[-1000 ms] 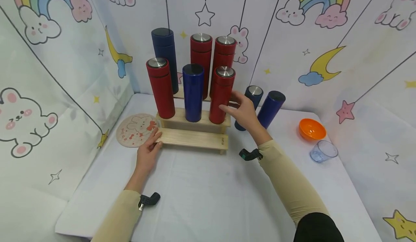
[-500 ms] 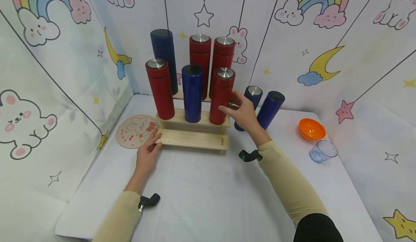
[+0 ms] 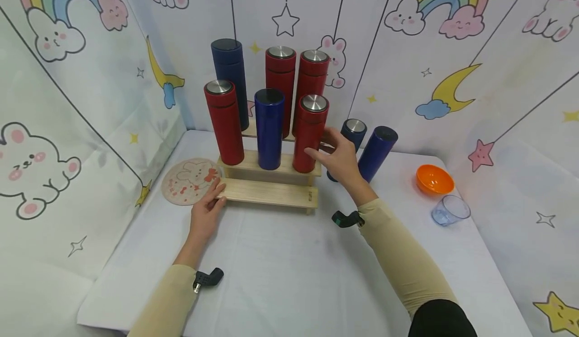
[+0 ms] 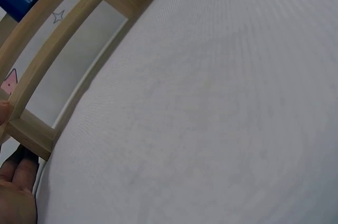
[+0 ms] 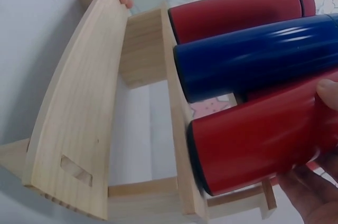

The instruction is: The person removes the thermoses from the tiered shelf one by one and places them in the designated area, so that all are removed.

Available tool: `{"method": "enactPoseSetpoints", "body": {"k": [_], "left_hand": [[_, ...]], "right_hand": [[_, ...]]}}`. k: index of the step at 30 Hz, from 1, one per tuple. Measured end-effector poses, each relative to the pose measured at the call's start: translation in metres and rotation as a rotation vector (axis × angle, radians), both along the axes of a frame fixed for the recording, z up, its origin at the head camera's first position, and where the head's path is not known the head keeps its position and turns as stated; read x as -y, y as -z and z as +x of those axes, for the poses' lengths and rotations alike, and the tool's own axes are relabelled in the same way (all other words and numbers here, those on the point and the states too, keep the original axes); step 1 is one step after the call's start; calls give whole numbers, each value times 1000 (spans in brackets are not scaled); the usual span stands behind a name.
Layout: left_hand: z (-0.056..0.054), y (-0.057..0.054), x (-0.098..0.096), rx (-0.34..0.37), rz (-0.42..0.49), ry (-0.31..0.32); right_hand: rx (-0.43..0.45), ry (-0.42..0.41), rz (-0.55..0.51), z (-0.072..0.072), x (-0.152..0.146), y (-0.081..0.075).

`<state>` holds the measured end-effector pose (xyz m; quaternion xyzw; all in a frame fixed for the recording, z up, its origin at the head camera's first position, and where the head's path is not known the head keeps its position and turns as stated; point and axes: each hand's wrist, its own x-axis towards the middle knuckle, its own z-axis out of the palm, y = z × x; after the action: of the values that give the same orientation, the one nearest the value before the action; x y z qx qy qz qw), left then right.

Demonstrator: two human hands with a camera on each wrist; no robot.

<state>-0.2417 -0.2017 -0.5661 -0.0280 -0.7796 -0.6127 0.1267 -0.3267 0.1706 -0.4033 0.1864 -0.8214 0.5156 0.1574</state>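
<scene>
My right hand (image 3: pixel 342 158) grips the lower part of a red thermos (image 3: pixel 310 138) with a steel lid, at the right end of the wooden stand's middle shelf. In the right wrist view, that red thermos (image 5: pixel 253 134) has its dark base on or just at the shelf. My left hand (image 3: pixel 206 215) holds the left end of the tiered stand's bottom shelf (image 3: pixel 269 192), its fingers (image 4: pixel 24 174) under the wood. On the middle shelf also stand a blue thermos (image 3: pixel 269 131) and another red thermos (image 3: pixel 224 125). Behind them, the top shelf bears two red thermoses (image 3: pixel 280 80) and a dark blue one (image 3: pixel 228 70).
Right of the stand are a dark blue thermos (image 3: pixel 354 130) with a steel lid and a tilted-looking blue one (image 3: pixel 377 151). An orange bowl (image 3: pixel 434 180) and a clear cup (image 3: pixel 450 211) lie farther right. A round bunny mat (image 3: pixel 187 188) is at left.
The gripped red thermos has shifted very slightly towards me and to the right at its top. The left hand and the stand look unmoved.
</scene>
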Motion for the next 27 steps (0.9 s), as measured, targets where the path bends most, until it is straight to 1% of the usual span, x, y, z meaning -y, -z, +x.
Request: {"method": "enactPoseSetpoints", "body": {"k": [5,11,19,27], "left_hand": [[-1,-1,0,-1,-4,-3],[0,-2,-1,4,-15,-3],[-1,-1,-2,-18,18,4],[-1,-1,-1,4,-17,-6]], "right_hand": [[-12,-4,-15,3,-3,-4],[-28,9,-16,9,-11,-6],[-58,9,-21,18,-24,-9],[-47,5,-47,25,-37,-11]]}}
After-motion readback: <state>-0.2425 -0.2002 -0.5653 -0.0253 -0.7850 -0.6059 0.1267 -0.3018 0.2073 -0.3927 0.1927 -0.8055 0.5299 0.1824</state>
